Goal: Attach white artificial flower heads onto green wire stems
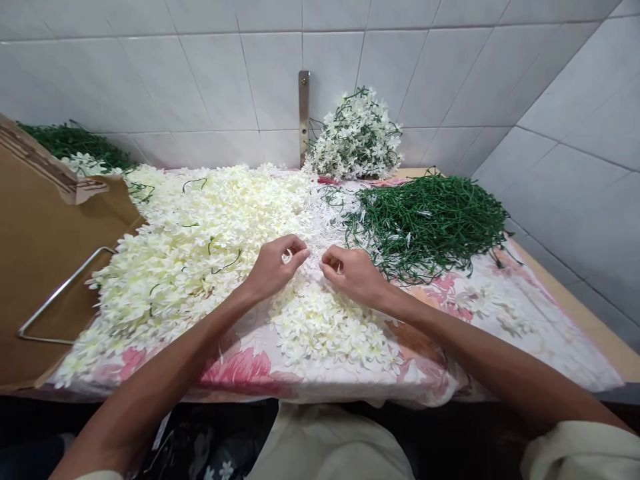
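Floral cloth [245,373] under starry blossoms [225,213]

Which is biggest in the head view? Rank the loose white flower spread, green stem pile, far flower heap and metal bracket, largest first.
1. Loose white flower spread
2. Green stem pile
3. Far flower heap
4. Metal bracket

These are apparent sizes only.

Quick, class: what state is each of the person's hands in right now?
Left hand: thumb and fingers closed in a pinch; cannot tell whether anything is held.
Right hand: also pinched closed; anything held is too small to tell.
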Demonstrator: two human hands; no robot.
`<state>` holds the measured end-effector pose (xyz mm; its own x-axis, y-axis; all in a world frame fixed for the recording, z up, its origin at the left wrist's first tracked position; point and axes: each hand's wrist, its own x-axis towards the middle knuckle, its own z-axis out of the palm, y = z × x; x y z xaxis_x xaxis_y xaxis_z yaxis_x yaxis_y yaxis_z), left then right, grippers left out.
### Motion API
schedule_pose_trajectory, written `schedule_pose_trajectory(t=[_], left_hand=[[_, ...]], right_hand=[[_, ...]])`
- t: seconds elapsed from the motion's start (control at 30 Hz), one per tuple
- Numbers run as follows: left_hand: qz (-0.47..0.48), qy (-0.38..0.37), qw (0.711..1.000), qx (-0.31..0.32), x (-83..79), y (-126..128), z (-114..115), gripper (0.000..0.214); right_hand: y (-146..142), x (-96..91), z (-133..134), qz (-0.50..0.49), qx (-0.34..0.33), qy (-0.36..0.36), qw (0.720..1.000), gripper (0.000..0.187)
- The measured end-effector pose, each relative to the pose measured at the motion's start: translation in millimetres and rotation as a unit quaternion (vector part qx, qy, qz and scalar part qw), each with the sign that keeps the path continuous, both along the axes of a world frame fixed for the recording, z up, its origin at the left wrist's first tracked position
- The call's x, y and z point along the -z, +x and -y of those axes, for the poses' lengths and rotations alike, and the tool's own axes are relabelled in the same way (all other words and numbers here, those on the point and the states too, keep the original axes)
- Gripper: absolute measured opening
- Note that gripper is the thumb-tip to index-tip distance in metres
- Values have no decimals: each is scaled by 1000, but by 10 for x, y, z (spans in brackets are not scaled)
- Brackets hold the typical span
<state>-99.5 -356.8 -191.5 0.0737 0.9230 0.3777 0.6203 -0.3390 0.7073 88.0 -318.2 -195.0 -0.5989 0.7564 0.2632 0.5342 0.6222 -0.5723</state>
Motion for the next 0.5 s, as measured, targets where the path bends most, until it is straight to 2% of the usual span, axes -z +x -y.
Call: schedule_pose_trajectory(t=[0.23,0.37,0.5], left_hand=[[-25,4,999,20,9,26,10,19],[-20,11,1000,13,-5,35,18,18],[-37,16,998,37,2,56,27,18]], right_hand=[[18,73,1,-26,-5,-18,999,11],[50,64,-4,-37,-3,-28,999,11],[63,41,21,-47,-2,-15,999,9]])
